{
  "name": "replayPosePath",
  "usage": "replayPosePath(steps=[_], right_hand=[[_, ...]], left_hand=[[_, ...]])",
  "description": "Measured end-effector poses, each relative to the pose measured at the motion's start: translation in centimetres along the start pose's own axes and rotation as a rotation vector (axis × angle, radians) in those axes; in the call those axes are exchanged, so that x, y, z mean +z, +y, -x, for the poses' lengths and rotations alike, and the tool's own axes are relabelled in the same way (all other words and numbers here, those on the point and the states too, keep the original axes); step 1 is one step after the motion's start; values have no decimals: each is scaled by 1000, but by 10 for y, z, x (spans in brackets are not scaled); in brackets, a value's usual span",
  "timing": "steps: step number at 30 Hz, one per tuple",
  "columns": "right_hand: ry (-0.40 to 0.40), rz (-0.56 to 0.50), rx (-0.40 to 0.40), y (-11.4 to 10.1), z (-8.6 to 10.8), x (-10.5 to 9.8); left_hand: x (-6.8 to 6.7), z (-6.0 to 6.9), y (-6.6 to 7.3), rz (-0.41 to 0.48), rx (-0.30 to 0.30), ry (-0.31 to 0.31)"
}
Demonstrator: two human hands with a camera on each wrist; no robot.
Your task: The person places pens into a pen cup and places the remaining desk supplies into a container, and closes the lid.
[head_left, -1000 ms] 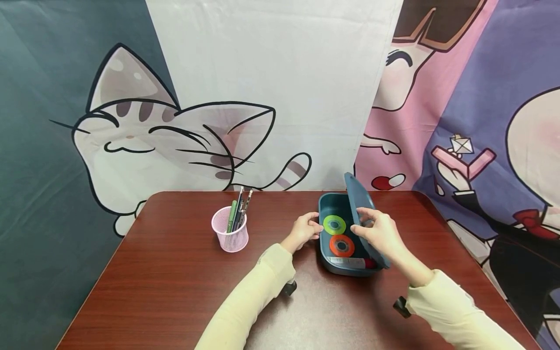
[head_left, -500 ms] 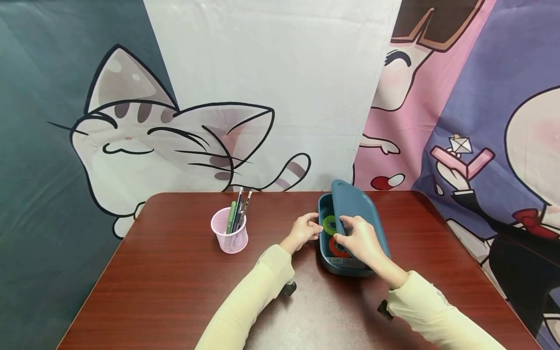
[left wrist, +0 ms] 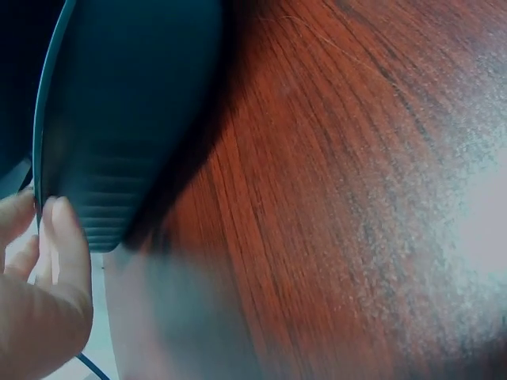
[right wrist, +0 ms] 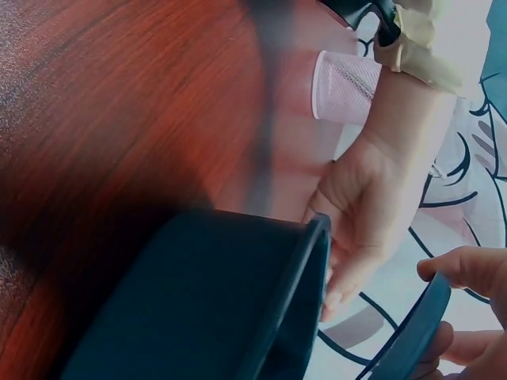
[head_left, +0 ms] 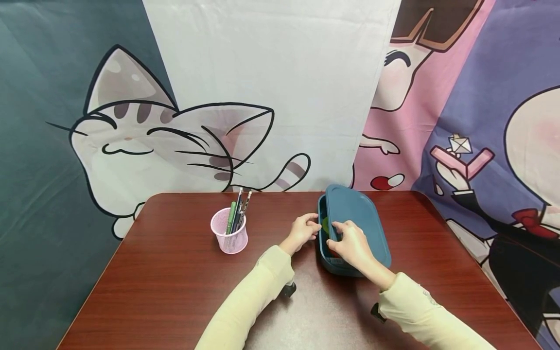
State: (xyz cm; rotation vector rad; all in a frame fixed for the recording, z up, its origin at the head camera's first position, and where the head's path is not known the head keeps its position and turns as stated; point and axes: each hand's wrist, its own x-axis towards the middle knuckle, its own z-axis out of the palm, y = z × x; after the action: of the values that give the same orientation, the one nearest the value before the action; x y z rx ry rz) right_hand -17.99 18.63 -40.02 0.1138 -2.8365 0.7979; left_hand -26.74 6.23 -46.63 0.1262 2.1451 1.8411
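Observation:
A deep blue-green box sits on the table, with its matching lid tilted over it, the left edge raised. My left hand pinches the box's left rim between thumb and fingers, as the left wrist view shows at the rim. My right hand grips the lid's raised left edge; in the right wrist view, thumb and fingers lie on either side of the lid. Through the narrow gap a bit of a green ring shows. Most of the inside is hidden.
A pink mesh cup holding a green pen and several pencils stands left of the hands on the brown wooden table. A cartoon-printed cloth hangs behind the table's back edge.
My right hand has swung the lid left and down over the box, covering most of the green and orange rings. My left hand has stayed at the rim.

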Motion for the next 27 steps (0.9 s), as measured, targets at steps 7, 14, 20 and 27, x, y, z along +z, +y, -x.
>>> replayPosePath(steps=[7, 14, 20, 27], right_hand=[[11, 21, -14, 2, 2, 7], [17, 27, -20, 1, 4, 11], [21, 35, -22, 1, 4, 16], [29, 25, -47, 3, 4, 18]], left_hand=[[1, -3, 9, 55, 57, 65], [2, -7, 16, 80, 74, 24], [6, -9, 19, 83, 62, 17], [11, -11, 23, 97, 17, 27]])
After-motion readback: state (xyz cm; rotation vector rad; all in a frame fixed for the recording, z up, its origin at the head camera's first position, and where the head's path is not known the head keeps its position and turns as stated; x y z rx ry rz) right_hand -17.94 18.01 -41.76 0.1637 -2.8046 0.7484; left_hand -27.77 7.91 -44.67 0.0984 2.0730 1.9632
